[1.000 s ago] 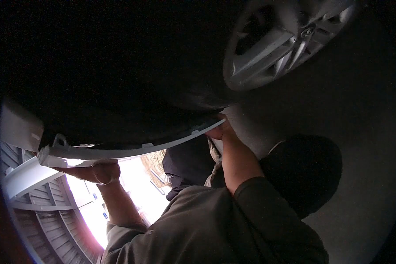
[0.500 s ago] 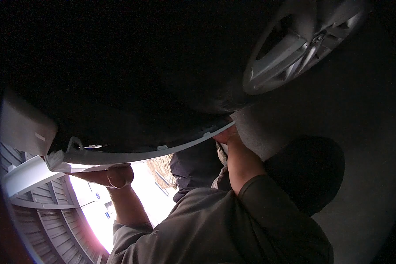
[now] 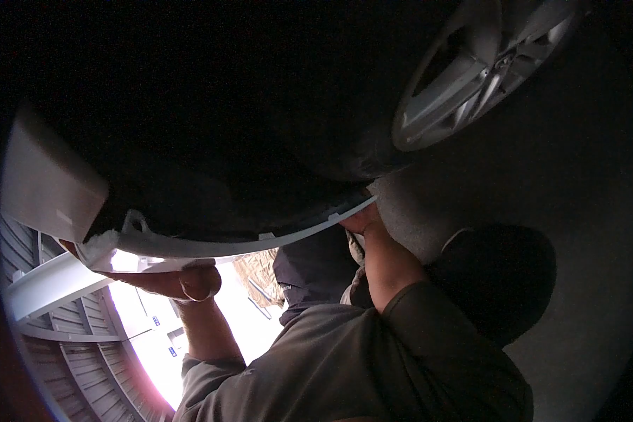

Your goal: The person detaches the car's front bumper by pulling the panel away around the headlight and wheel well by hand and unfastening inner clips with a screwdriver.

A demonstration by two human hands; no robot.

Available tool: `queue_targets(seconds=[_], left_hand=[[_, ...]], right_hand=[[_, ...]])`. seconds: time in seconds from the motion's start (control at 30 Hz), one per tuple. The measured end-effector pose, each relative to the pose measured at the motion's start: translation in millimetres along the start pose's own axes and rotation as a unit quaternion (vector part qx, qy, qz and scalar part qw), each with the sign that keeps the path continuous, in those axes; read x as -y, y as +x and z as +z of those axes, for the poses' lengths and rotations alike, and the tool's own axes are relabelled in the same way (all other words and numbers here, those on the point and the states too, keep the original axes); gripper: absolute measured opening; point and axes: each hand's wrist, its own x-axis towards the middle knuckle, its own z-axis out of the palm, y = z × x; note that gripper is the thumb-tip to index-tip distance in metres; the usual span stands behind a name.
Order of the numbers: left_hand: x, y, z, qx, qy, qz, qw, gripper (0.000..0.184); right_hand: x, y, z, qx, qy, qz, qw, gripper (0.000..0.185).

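Observation:
A pale curved car body panel [image 3: 239, 248] with small tabs and a looped bracket along its edge spans the middle of the view, below the dark wheel well. My left hand [image 3: 183, 283] holds it from below near its left end, fingers stretched along the underside and partly hidden. At the panel's narrow right end, my right hand [image 3: 359, 216] grips the edge; its fingertips are hidden behind it. Above that hand is a car wheel [image 3: 485, 74] with grey spokes and a dark tyre.
A broad pale body section [image 3: 49, 176] juts out at left. Beyond it are a white beam [image 3: 56, 285] and corrugated metal sheeting [image 3: 77, 366]. Dark trousers [image 3: 313, 271] and tan crumpled material [image 3: 257, 274] show behind the panel. A black rounded shape [image 3: 503, 285] is at right.
The panel's left end and the body section beside it have shifted slightly right in view. My left hand has shifted slightly right with them. My right hand stays on the right end.

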Motion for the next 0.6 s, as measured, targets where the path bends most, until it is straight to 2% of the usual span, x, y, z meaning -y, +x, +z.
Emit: queue_targets(seconds=[0.03, 0.3, 0.37, 0.43, 0.5, 0.6], left_hand=[[1.5, 2.3, -1.2, 0.001, 0.002, -0.001, 1.000, 0.104], [-0.9, 0.2, -4.4, -0.002, 0.004, -0.004, 1.000, 0.104], [-0.7, -0.5, -5.4, 0.000, 0.005, -0.005, 1.000, 0.104], [-0.8, -1.1, -6.9, 0.001, 0.004, -0.006, 1.000, 0.104], [-0.3, -1.4, -8.0, 0.001, 0.006, -0.006, 1.000, 0.104], [-3.0, -5.7, -6.6, 0.000, 0.006, -0.006, 1.000, 0.104]], right_hand=[[4.2, -2.4, -8.4, 0.013, -0.118, -0.005, 0.993, 0.054], [43.9, 2.8, -48.6, 0.073, -0.105, 0.069, 0.989, 0.057], [32.2, -0.6, -28.4, 0.008, -0.098, 0.042, 0.994, 0.060], [34.5, -0.6, -32.3, 0.018, -0.103, 0.049, 0.993, 0.067], [41.9, 3.3, -44.4, 0.101, -0.117, 0.088, 0.984, 0.079], [49.8, 8.3, -52.4, 0.099, -0.114, 0.097, 0.984, 0.071]])
